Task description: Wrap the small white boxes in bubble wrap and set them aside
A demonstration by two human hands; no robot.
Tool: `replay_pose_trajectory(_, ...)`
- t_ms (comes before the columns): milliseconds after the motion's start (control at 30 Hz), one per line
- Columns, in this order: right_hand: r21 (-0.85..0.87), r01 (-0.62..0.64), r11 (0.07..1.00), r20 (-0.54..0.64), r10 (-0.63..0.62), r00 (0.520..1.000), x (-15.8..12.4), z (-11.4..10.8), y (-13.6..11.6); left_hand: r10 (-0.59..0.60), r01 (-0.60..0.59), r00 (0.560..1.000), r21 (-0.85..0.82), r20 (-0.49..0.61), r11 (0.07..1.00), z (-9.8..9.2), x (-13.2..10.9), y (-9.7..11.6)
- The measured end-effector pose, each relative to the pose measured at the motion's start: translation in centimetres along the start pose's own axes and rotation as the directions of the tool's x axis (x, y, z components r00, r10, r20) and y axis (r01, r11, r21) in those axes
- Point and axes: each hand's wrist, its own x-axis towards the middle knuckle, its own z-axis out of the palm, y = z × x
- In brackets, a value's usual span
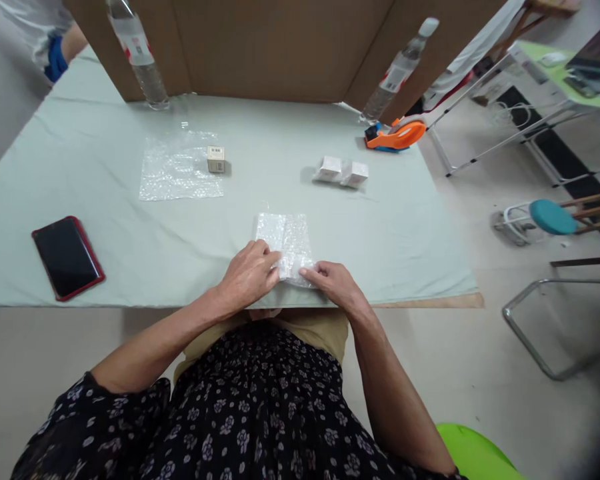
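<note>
Left hand [249, 272] and right hand [334, 280] both grasping one folded, clear bubble-wrap packet [295, 237]

Left thumb and fingers close on the packet's left side; right thumb lies over its near right corner, fingers curled beside it, partly hidden; packet lies near the front edge of a table spread with a pale green cloth [410, 233], straight before the person.

Beyond, to the left: a flat sheet of clear bubble wrap [173, 170], with a small tan cardboard box [216, 160] at its right edge; nearer, far left, a black-screened device in a red case [69, 259].

Beyond, to the right: two small white boxes in clear wrap [331, 169], side by side; past them an orange tape dispenser [400, 135].

At the back: a brown cardboard panel [280, 50], upright; a clear, labelled plastic bottle [145, 70] by its left part; a similar white-capped bottle [397, 73] by its right; another person's blue cuff [56, 59] at the far left corner.
</note>
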Motion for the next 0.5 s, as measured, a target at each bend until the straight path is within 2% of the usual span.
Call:
replay_pose_trajectory(133,0.048,0.071,0.996,-0.068,-0.067,0.995,0.1,0.2,-0.3,-0.014,0.014,1.000,0.002,0.012,1.000,-0.1,0.0,0.1)
replay_pose_trajectory(300,0.159,0.038,0.987,-0.120,-0.019,0.993,0.2,1.4,-0.4,0.000,-0.001,0.999,0.031,0.045,1.000,-0.5,0.2,0.2)
replay_pose_trajectory(400,0.180,0.068,0.981,-0.134,-0.044,0.990,0.4,2.3,-0.5,0.003,-0.007,0.998,0.074,0.058,0.997,-0.9,0.3,0.3)
replay_pose_trajectory(500,0.145,0.109,0.983,-0.199,-0.079,0.977,0.6,2.7,-0.8,-0.008,-0.001,0.998,0.130,0.068,0.991,-1.1,0.3,0.6)
